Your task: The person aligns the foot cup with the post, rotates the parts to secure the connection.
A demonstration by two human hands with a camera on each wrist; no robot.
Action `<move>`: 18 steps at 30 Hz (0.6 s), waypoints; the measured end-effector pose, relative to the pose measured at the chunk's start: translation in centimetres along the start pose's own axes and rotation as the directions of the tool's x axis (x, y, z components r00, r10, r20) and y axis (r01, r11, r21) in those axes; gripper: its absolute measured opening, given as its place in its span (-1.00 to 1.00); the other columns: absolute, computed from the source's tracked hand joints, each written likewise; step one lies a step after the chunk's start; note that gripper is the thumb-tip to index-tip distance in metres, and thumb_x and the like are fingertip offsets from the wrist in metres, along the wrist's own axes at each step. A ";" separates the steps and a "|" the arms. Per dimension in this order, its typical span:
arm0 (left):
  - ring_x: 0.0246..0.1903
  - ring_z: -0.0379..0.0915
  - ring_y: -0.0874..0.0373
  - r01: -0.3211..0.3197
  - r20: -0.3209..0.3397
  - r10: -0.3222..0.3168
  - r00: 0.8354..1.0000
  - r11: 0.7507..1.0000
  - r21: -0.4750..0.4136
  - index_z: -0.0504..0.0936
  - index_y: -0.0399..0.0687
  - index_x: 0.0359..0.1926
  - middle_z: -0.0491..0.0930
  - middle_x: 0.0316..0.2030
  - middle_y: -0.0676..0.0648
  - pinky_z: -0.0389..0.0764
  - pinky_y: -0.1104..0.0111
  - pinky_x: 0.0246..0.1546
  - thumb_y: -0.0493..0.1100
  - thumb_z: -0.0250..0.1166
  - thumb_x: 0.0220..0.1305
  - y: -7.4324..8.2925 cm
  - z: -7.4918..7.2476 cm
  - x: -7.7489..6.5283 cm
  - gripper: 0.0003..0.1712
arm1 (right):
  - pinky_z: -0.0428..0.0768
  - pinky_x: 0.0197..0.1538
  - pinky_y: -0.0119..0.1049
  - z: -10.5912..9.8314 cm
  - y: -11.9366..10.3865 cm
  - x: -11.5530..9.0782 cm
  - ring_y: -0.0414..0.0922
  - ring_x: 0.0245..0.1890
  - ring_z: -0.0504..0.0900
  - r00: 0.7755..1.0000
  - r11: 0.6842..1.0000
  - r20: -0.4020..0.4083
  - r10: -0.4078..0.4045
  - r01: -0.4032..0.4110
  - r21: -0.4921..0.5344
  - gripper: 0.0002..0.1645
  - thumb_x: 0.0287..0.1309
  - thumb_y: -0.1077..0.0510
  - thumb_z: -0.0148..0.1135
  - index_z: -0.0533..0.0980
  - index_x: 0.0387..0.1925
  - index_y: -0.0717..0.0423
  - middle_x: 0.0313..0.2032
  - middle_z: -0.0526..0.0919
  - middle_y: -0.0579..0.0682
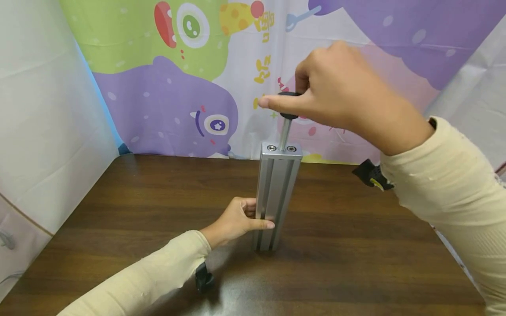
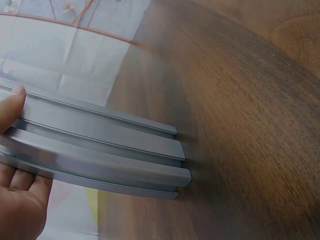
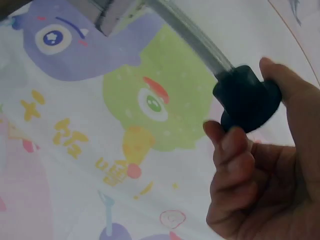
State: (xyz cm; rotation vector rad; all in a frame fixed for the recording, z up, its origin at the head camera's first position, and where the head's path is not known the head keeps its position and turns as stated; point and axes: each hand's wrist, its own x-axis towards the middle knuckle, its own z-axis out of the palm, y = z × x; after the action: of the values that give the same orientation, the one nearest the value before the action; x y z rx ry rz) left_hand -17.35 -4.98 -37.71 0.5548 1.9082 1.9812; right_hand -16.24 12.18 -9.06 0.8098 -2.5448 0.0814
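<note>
An aluminium profile [image 1: 278,184] with long slots stands upright on the wooden table. Low on it, my left hand [image 1: 234,223] grips its sides, the thumb on the front face and the fingers behind; the left wrist view shows the profile's lower end [image 2: 150,155] against the tabletop. From the profile's top end, between two round holes, rises the metal stem of a levelling foot [image 3: 245,100] with a black disc-shaped base uppermost. My right hand [image 1: 336,85] holds that base by its rim between thumb and fingers. How deep the stem sits inside the profile is hidden.
The dark wooden table [image 1: 158,197] spreads around the profile. Close behind it hangs a cartoon-printed curtain [image 1: 197,87], with a pale sheet [image 1: 35,87] at the left. Black straps [image 1: 203,277] are on both wrists.
</note>
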 end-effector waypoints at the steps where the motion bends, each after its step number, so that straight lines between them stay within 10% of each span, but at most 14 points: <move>1: -0.20 0.67 0.09 -0.001 0.000 0.001 1.000 1.000 0.000 0.60 -0.41 -0.03 0.69 -0.21 -0.26 0.64 0.30 -0.14 -0.42 0.46 -0.03 0.0 0.0 0.0 -0.54 | 0.28 -0.49 -0.24 0.1 -0.1 0.0 -0.08 -0.64 0.36 1.000 1.000 -0.013 0.016 -0.016 -0.006 -0.19 0.03 -0.50 0.14 0.41 -0.90 0.05 -0.84 0.41 -0.06; 13: -0.21 0.67 0.10 -0.002 0.003 0.002 1.000 1.000 0.010 0.61 -0.39 -0.03 0.70 -0.21 -0.24 0.64 0.30 -0.14 -0.41 0.47 -0.03 0.1 0.1 0.0 -0.54 | 0.23 -0.53 -0.22 0.4 -0.1 -0.3 -0.07 -0.67 0.33 0.999 1.000 -0.034 0.014 -0.014 -0.021 -0.17 0.12 -0.47 0.07 0.26 -0.90 0.07 -0.86 0.31 -0.05; 18: -0.19 0.66 0.09 -0.006 0.004 0.006 1.000 1.000 0.006 0.60 -0.40 -0.02 0.70 -0.20 -0.25 0.64 0.29 -0.13 -0.41 0.46 -0.02 0.1 0.1 0.1 -0.53 | 0.45 -0.36 -0.24 -0.4 0.4 -0.4 -0.14 -0.52 0.57 0.992 0.999 0.127 -0.016 0.011 0.035 -0.29 0.19 -0.45 0.00 0.63 -0.38 0.08 -0.59 0.65 -0.09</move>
State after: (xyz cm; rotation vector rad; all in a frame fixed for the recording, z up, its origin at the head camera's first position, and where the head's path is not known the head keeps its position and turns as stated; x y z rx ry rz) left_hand -17.36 -4.91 -37.63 0.5666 1.9126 1.9775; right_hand -15.98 12.76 -8.83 0.8709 -2.6640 0.0709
